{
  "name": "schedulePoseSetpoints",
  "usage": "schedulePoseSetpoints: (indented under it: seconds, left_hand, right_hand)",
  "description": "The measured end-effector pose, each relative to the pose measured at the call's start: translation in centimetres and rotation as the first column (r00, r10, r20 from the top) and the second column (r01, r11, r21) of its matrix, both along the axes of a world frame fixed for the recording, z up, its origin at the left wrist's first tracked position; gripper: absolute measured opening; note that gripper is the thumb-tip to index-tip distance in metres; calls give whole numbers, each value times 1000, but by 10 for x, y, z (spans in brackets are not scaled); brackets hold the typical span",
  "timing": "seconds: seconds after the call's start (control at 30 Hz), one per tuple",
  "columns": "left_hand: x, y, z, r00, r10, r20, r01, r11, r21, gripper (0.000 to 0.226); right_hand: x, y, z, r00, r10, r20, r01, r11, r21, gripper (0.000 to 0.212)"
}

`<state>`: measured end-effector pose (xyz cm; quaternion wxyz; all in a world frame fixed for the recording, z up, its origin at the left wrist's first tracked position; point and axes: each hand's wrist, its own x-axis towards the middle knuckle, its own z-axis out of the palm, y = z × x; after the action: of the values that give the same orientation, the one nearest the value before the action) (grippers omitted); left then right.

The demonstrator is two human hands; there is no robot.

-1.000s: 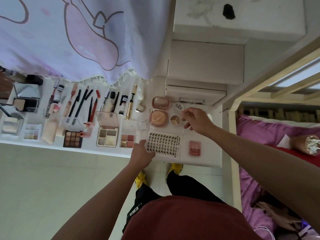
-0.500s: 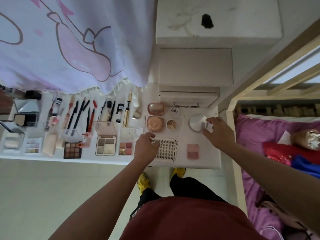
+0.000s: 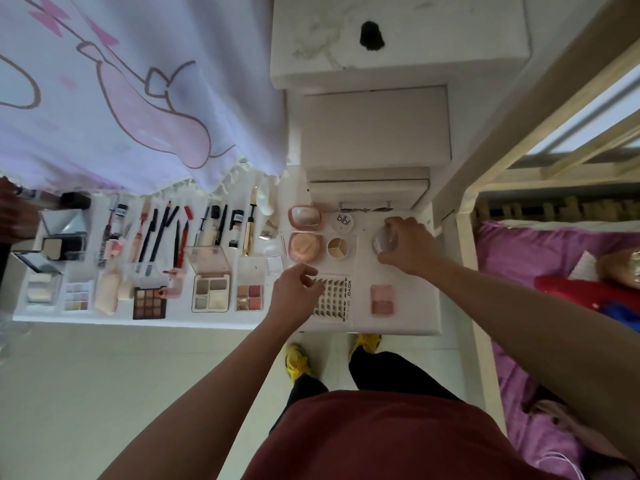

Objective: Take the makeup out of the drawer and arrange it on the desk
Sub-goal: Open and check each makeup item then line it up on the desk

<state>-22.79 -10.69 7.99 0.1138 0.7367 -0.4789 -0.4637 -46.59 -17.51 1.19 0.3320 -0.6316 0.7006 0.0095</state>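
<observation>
Makeup lies in rows on the white desk (image 3: 412, 317). A clear false-lash tray (image 3: 334, 294) lies flat near the front edge, and my left hand (image 3: 294, 292) rests over its left end with fingers loosely curled. My right hand (image 3: 407, 245) grips a small round clear jar (image 3: 381, 242) standing on the desk to the right. Between the hands sit a peach powder puff compact (image 3: 304, 246), a three-shade concealer pot (image 3: 338, 247), a white round lid (image 3: 344, 221) and a pink mirror compact (image 3: 304, 216). A pink blush palette (image 3: 382, 299) lies at the front right.
Eyeshadow palettes (image 3: 211, 293), pencils and mascaras (image 3: 166, 233) fill the desk's left part. A lilac curtain (image 3: 138, 98) hangs over the back. White steps (image 3: 375, 129) rise behind; a bed frame (image 3: 467, 258) with pink bedding stands at the right.
My right hand moved from the concealer pot to the right and closed round the clear jar. My left hand set the lash tray flat and loosened its hold.
</observation>
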Motion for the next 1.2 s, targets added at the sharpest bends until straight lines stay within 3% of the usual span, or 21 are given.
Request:
schedulePoseSetpoints:
  seconds: [0.13,0.33,0.5,0.57,0.7,0.77,0.93,1.03,1.2]
  left_hand:
    - [-4,-16,18,949,176,-263,-154,983,101,18]
    - [-18,-43,44,756,278,-592,-128,951,282,31]
    - [-26,-54,60,653,180,-736,27,965,260,44]
    - [-25,-55,65,603,181,-777,31,968,250,44]
    - [-20,-58,72,543,152,-826,56,975,217,70]
    - [-16,-60,73,524,149,-839,47,978,203,72]
    - [-7,-62,76,504,154,-850,4,983,181,60]
    - [-1,-64,77,536,147,-831,-12,986,167,57]
    - [5,-64,76,559,175,-811,-59,983,172,81]
  right_hand:
    - [-15,8,31,914,-136,383,158,987,-27,82]
    - [-15,13,100,748,-6,663,44,998,-41,79]
    - [-3,7,136,794,157,588,-63,982,-178,82]
    - [1,5,143,796,187,576,-88,977,-195,82]
    - [9,0,147,800,242,548,-149,966,-209,84]
    - [12,-1,147,806,265,530,-173,961,-218,86]
    - [22,-3,150,820,255,512,-171,963,-207,79]
    - [26,-6,153,832,270,485,-173,956,-236,77]
    - [34,-6,150,838,381,391,-256,907,-336,86]
